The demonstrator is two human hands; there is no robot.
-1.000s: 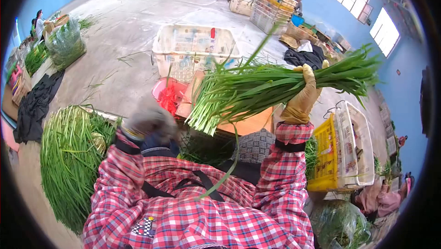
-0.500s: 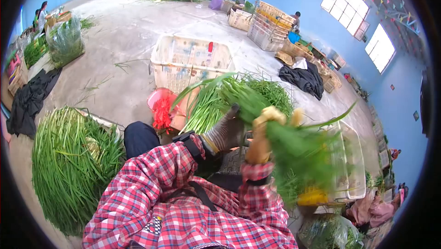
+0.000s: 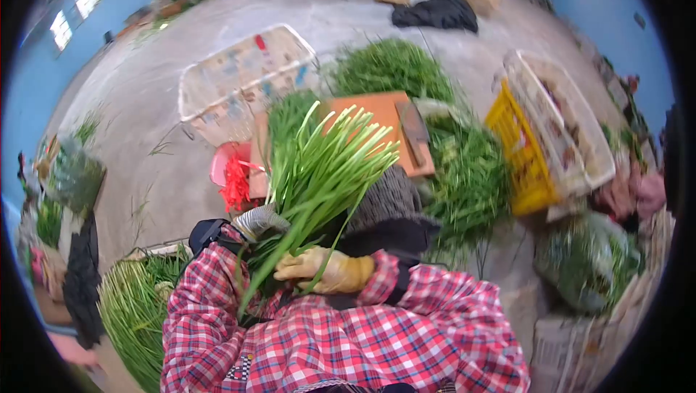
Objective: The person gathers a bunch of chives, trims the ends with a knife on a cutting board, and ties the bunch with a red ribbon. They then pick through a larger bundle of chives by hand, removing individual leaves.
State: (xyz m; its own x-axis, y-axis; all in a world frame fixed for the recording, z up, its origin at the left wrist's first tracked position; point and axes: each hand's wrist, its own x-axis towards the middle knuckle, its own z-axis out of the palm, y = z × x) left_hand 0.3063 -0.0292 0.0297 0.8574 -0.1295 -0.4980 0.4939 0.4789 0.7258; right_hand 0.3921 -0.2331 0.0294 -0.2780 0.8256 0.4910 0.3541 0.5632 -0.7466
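Note:
A bunch of green chives [image 3: 322,168] slants up in front of my body, pale cut ends at the top and leaves hanging toward my lap. My left hand [image 3: 262,223], in a grey striped glove, is closed round the left side of the bunch; its fingers are partly hidden by leaves. Lower down, my right hand [image 3: 326,270], in a yellow glove, has its fingers curled against the leaves. Beyond the bunch is an orange-brown board [image 3: 373,112], with a dark-bladed knife [image 3: 413,132] lying along its right side.
Red ties [image 3: 237,183] hang from a pink basin [image 3: 219,164] left of the board. Loose greens [image 3: 471,172] lie to the right, beside a yellow crate [image 3: 518,150]. A white crate [image 3: 243,77] stands ahead. More chives [image 3: 138,313] are piled at my left.
The bunch has come from my right to in front of my body, pale ends now pointing up and away. Both hands moved closer to me, and the board and knife are uncovered. My view has turned.

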